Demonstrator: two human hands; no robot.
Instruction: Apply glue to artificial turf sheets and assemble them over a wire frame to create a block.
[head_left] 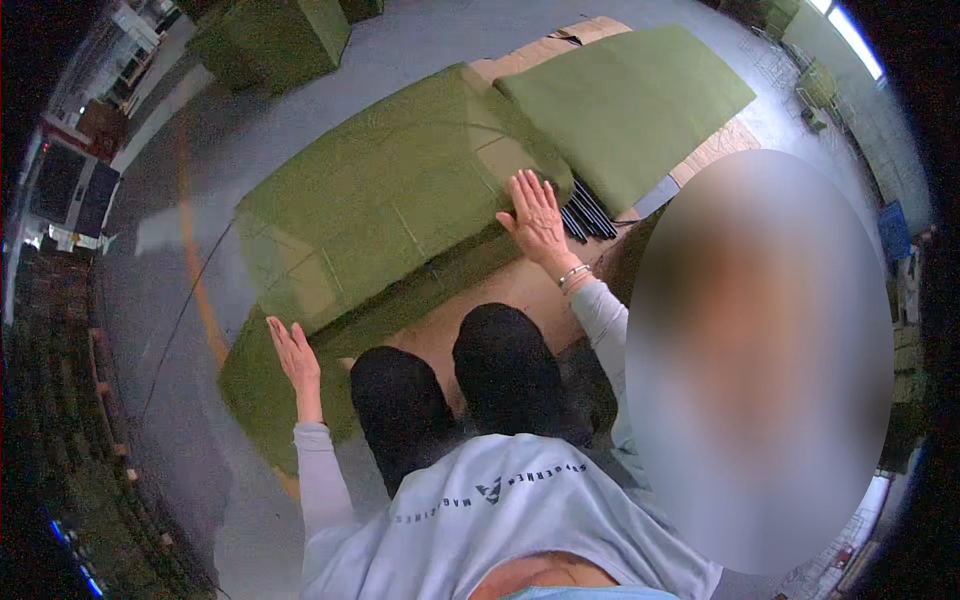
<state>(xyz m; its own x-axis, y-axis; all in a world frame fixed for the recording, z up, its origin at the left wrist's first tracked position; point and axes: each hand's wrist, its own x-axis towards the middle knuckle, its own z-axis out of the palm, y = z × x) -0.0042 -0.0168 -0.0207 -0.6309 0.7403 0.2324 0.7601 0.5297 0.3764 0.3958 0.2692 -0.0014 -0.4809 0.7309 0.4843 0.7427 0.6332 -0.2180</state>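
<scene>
A large sheet of green canvas-like fabric [370, 170], creased and folded, lies spread in front of my knees. My right hand [535, 222] is at its right end, palm down with fingers stretched out, and seems to rest on the cloth. Over the near left corner, my left hand [294, 358] reaches with straight fingers held close together; whether it touches the fabric I cannot tell. Neither hand holds anything. Several thin black rods [588, 212] lie beside my right hand, partly under the green material.
A second flat green panel [630, 110] lies on cardboard [720, 150] at the far right. A green box-like bundle [270, 45] stands at the far left. A blurred area covers the right side. An orange line [195, 270] marks the grey floor.
</scene>
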